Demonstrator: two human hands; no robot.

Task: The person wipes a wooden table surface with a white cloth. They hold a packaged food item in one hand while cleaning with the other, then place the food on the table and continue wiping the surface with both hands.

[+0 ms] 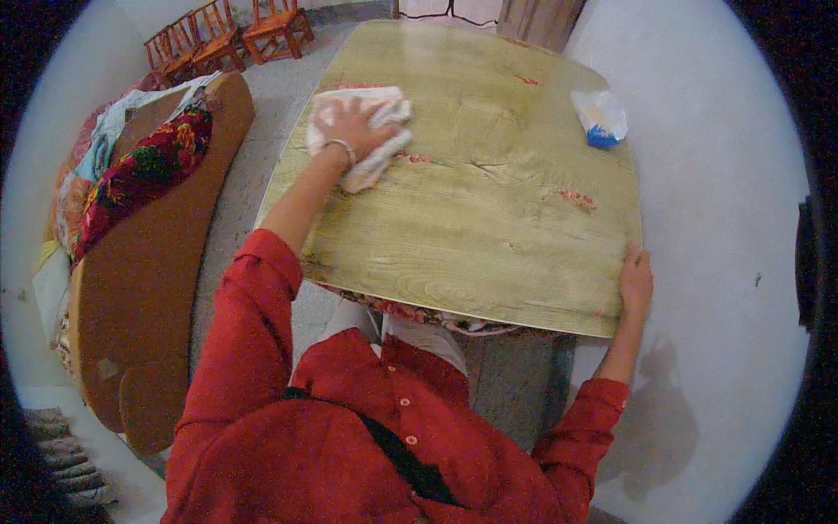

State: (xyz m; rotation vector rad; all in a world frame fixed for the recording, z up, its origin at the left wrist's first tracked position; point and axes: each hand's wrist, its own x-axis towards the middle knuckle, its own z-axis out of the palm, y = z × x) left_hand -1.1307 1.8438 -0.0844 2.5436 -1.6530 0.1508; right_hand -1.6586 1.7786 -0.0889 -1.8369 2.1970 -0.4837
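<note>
A pale wood-patterned table with small red flower prints stands in front of me. My left hand lies with its fingers spread over a crumpled white cloth, pressing it to the tabletop near the left edge. A light bracelet circles that wrist. On the near right side, my right hand grips the table's edge, its fingers curled over the rim. The thumb and the underside of that grip are partly hidden.
A clear plastic packet with a blue part lies at the table's far right. A brown sofa with a colourful floral cushion runs along the left. Wooden chairs stand at the back left. A white wall rises on the right.
</note>
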